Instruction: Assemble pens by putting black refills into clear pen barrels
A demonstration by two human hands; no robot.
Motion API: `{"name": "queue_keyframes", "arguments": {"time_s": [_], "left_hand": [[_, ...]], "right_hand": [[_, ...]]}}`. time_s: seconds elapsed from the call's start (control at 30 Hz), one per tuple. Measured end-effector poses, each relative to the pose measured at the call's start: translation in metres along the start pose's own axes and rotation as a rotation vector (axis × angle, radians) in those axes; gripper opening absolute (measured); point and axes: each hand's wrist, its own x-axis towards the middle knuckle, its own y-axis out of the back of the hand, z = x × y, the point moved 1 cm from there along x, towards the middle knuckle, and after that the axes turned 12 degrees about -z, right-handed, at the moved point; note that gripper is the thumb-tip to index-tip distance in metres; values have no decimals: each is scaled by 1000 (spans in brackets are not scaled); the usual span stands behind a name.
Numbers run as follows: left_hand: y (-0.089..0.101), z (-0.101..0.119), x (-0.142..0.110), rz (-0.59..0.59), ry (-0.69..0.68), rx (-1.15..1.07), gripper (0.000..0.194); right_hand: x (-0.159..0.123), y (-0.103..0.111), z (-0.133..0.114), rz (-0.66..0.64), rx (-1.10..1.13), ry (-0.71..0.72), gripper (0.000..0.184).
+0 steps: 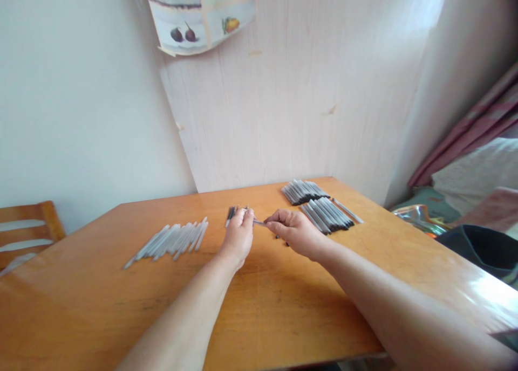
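Note:
My left hand (239,232) is closed around a small bunch of dark pen parts (231,213) whose tips stick out above the fist. My right hand (292,229) pinches a thin grey pen tube (259,222) that reaches toward my left hand. Both hands hover just over the middle of the orange wooden table (283,301). A row of pale grey pen tubes (172,240) lies to the left of my hands. Two piles of pens with dark ends (319,205) lie to the right, near the table's far edge.
A wooden chair back (28,228) stands at the left edge. The wall with a fruit poster (200,12) rises behind the table. To the right are a dark bin (483,247), a shiny dish (418,217) and bedding (481,171).

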Motion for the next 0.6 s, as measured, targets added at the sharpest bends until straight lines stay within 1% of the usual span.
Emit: {"name": "queue_keyframes", "arguments": {"time_s": [0.1,0.2,0.27,0.3,0.33,0.4,0.43,0.5,0.6], "left_hand": [[0,-2,-1,-44,20,-12,29],[1,-3,-1,-69,9,-47,34],[2,-5,2,-39,-21,-37,37],[3,-7,4,-11,-38,-17,37],[4,-9,5,17,-54,8,38],[7,-13,9,52,-82,47,36],[7,-15,10,52,-92,57,35],[9,-18,12,48,-110,79,32],[8,-19,13,30,-129,139,29]], "right_hand": [[0,-1,0,9,-114,-10,29],[-1,4,-6,-52,-141,-61,32],[-3,14,-9,-73,-149,-87,32],[-3,21,-10,-48,-172,-88,32],[-3,30,-9,2,-215,-87,31],[-4,52,-1,156,-331,-119,32],[-4,63,5,221,-393,-178,33],[-6,87,18,357,-499,-344,34],[-12,115,35,505,-606,-599,31]]}}
